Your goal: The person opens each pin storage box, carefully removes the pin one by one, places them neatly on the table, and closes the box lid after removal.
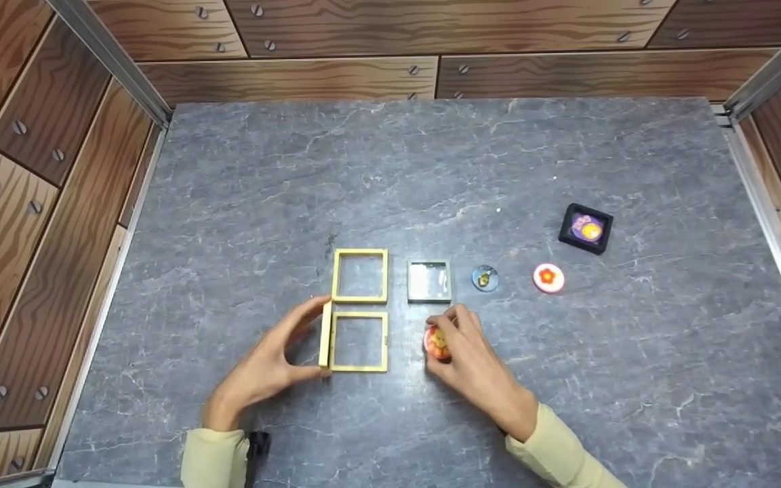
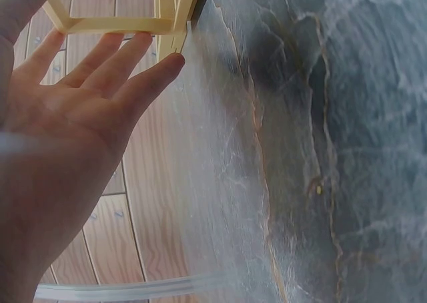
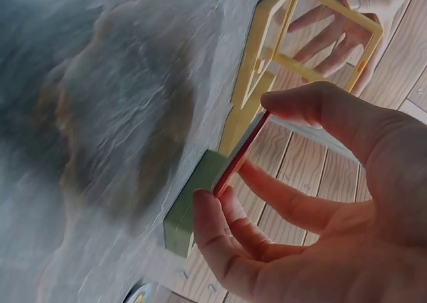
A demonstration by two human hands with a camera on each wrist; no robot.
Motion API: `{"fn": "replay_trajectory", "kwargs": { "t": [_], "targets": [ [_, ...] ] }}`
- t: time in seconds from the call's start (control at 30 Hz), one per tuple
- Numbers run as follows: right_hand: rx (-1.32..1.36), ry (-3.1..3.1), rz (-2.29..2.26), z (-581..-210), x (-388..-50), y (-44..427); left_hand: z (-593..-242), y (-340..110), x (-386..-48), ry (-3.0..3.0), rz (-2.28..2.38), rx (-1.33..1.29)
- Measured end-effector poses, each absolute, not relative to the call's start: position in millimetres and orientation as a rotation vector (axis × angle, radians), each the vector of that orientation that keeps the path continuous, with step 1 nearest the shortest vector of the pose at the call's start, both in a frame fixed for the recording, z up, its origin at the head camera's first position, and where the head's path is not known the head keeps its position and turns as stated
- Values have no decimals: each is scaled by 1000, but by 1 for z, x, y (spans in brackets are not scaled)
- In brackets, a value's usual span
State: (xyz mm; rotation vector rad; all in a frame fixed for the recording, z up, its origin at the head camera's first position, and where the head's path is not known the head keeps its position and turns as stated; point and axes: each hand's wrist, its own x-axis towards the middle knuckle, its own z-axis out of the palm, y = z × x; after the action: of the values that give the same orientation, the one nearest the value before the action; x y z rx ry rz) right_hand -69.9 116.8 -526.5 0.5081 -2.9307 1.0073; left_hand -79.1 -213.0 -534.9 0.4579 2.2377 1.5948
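Note:
A yellow square display frame with a clear window (image 1: 358, 369) lies on the table, its hinged lid (image 1: 325, 335) standing upright along the left side. My left hand (image 1: 265, 362) holds that lid between thumb and fingers; the left wrist view shows the fingertips against the yellow edge. To the right, my right hand (image 1: 475, 369) pinches a round red disc (image 3: 243, 153) by its rim, tilted above the table. The disc's face (image 1: 436, 343) carries a yellow figure, partly covered by the fingers. Just beyond this hand sits a dark green square frame (image 1: 429, 301).
Another yellow frame (image 1: 360, 299) lies behind the first. A blue disc (image 1: 485, 278) and a white disc with a red flower (image 1: 548, 278) lie to the right. Farther back is a black frame (image 1: 572, 240) holding a purple disc. Wood-patterned walls (image 1: 336, 78) border the table.

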Motion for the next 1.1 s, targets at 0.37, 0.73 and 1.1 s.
{"fn": "replay_trajectory", "kwargs": {
  "t": [0.37,0.73,1.1],
  "targets": [
    [397,-2915,1003,-530,-70,146,-535,-213,-78,2239,1597,455],
    [281,-2906,979,-533,-73,164,-533,-214,-78,2277,1569,440],
    [189,-2935,1004,-541,-72,175,-536,-214,-78,2247,1593,447]
  ]
}}
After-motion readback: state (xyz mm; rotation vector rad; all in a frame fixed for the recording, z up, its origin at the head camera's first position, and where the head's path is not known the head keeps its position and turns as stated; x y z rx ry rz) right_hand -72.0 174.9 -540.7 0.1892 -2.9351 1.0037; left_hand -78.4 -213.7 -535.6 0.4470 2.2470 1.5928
